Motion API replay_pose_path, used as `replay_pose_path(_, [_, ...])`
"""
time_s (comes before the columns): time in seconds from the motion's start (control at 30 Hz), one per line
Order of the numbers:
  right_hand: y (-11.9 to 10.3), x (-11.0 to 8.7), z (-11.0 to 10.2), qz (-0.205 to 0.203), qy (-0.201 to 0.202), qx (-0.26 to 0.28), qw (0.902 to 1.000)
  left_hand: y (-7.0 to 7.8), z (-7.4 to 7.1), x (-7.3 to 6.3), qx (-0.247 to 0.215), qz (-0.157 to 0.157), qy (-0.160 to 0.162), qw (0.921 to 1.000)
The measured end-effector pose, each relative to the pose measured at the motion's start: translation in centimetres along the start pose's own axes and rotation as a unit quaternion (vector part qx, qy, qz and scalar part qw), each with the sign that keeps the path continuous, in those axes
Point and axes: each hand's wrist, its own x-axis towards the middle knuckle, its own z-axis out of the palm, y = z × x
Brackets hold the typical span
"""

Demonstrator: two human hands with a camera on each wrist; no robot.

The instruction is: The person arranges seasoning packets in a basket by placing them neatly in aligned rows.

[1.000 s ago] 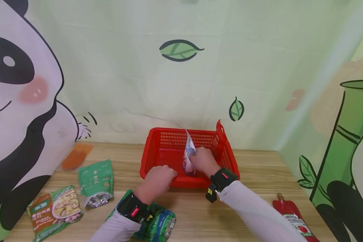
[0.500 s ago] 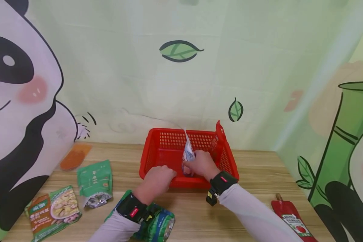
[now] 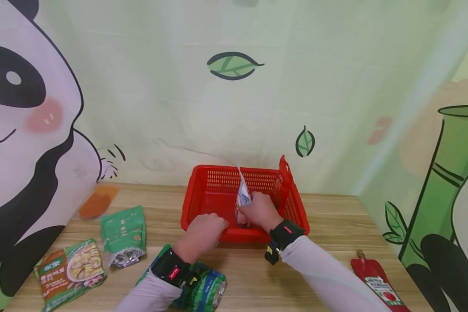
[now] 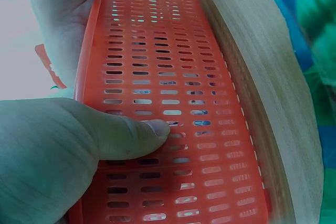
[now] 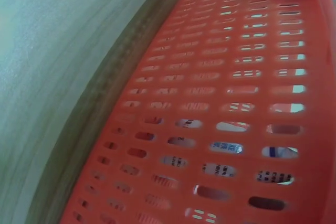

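Observation:
A red plastic basket with slotted walls stands mid-table. My left hand grips its near rim, and in the left wrist view the thumb lies flat against the outer wall; the other fingers are hidden behind it. Inside the basket, my right hand holds a white packet with blue and pink print, which stands on edge, thumb on its near side. Bits of the printed packet show through the slots in the right wrist view. A red packet leans upright at the basket's right end.
At left lie an orange-red flat packet, a green pouch and a brown-and-green food packet. A green-and-blue packet lies under my left forearm. A red ketchup pouch is at right, beside my right sleeve.
My right hand has shifted slightly down and turned so its thumb shows against the packet. The packet stands a little more upright, edge-on. My left hand keeps its place on the rim.

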Motion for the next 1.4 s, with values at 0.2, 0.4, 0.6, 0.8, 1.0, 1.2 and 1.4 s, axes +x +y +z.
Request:
replay_pose_path(0.2, [-0.2,0.1,0.0,-0.016,0.027,-0.023,0.9992,0.0,-0.1,0.0,-0.008,-0.007,0.002,0.9999])
replay_pose_path(0.4, [-0.1,0.4,0.4,-0.022,0.052,-0.052,0.9971,0.0,-0.1,0.0,-0.003,-0.006,-0.004,1.0])
replay_pose_path(0.6, [-0.2,0.6,0.4,-0.019,0.072,-0.065,0.9951,0.1,-0.1,0.0,0.004,-0.005,-0.008,0.9999])
replay_pose_path(0.8, [-0.6,0.7,-0.2,-0.002,0.078,-0.05,0.9957,0.4,-0.2,0.0,0.009,-0.01,-0.014,0.9998])
replay_pose_path(1.0, [-0.9,1.0,-1.0,0.022,0.077,-0.041,0.996,0.3,-0.1,0.0,0.001,-0.007,-0.009,0.9999])
replay_pose_path(1.2, [-0.6,1.0,-1.5,0.04,0.074,-0.034,0.9958,0.2,0.0,0.0,-0.001,-0.004,0.0,1.0])
replay_pose_path(1.4, [-0.2,0.9,-1.9,0.034,0.067,-0.039,0.9964,0.2,0.1,0.0,0.001,-0.003,0.003,1.0])
